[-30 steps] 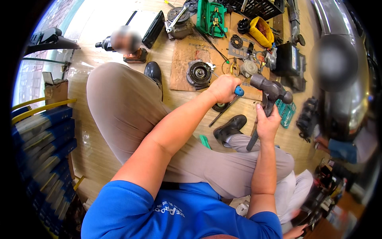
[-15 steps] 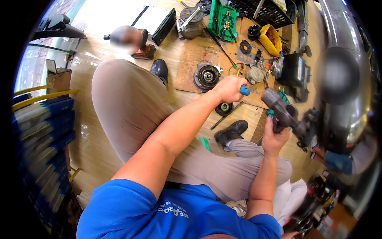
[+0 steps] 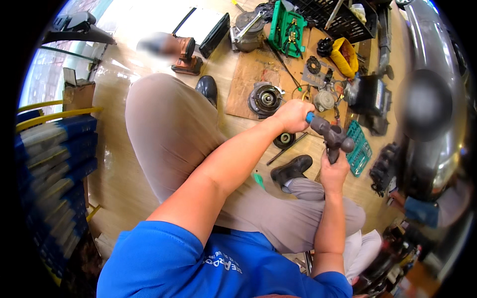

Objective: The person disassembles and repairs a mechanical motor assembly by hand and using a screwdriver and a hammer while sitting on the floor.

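Note:
My left hand (image 3: 296, 117) is closed around a screwdriver-like tool with a blue handle end (image 3: 310, 117). Its thin shaft points at a round metal pulley (image 3: 266, 99) on the cardboard; whether the tip touches it cannot be made out. In my right hand (image 3: 335, 173) is a ball-peen hammer (image 3: 332, 133), its dark head against or right beside the blue handle end. A smaller round pulley part (image 3: 284, 140) lies on the floor below my left wrist, next to a thin dark rod (image 3: 288, 149).
Cardboard (image 3: 238, 79) carries a round plate (image 3: 313, 64) and a silver round part (image 3: 324, 100). Beyond are a green plier case (image 3: 279, 25), a yellow container (image 3: 343, 57) and a black crate (image 3: 365, 30). A teal tool tray (image 3: 358, 149) lies right; a cordless drill (image 3: 186, 57) stands far left.
The hammer has swung left and inward, from apart on the right to the blue handle end. My left hand has barely moved. The teal tray is now uncovered, and the view has shifted slightly.

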A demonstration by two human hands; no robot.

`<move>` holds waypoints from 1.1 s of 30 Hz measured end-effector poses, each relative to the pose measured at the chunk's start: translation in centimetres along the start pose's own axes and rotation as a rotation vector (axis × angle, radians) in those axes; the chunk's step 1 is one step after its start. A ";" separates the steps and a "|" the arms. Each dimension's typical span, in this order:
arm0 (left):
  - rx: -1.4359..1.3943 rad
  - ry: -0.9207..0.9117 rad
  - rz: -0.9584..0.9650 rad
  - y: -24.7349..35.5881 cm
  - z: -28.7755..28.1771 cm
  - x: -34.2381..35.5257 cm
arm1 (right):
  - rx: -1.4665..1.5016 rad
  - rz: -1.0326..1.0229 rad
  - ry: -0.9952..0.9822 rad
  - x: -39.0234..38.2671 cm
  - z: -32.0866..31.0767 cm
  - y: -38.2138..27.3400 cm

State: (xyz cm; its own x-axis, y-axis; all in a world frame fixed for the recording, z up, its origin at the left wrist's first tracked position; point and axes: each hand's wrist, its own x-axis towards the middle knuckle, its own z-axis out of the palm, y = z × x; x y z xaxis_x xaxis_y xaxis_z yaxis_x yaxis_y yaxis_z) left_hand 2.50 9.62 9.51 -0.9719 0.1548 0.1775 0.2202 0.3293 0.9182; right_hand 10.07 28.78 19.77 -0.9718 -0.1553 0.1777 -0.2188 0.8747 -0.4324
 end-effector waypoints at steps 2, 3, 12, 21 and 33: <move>0.009 -0.020 -0.026 0.2 -0.1 -0.7 | 0.098 0.109 -0.071 0.1 -0.7 -0.5; 0.012 -0.025 -0.004 0.3 -0.3 -0.2 | 0.140 0.122 -0.064 0.3 -0.7 -0.5; 0.072 -0.055 0.026 -0.4 0.3 -0.4 | 0.252 0.141 0.072 -1.1 -0.6 0.0; 0.132 -0.068 0.133 -0.8 1.3 -1.1 | 0.274 0.183 -0.038 -1.4 1.1 0.5; 0.241 -0.094 0.175 1.5 0.7 -1.0 | 0.507 0.259 0.098 0.1 -1.8 0.1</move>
State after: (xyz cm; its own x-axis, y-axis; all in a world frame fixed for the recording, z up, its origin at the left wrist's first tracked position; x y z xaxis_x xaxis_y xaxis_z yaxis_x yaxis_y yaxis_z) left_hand 3.91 10.60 10.46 -0.9079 0.3101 0.2820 0.4080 0.4994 0.7643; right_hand 10.08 29.66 21.32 -0.9919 0.0989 0.0802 -0.0133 0.5459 -0.8378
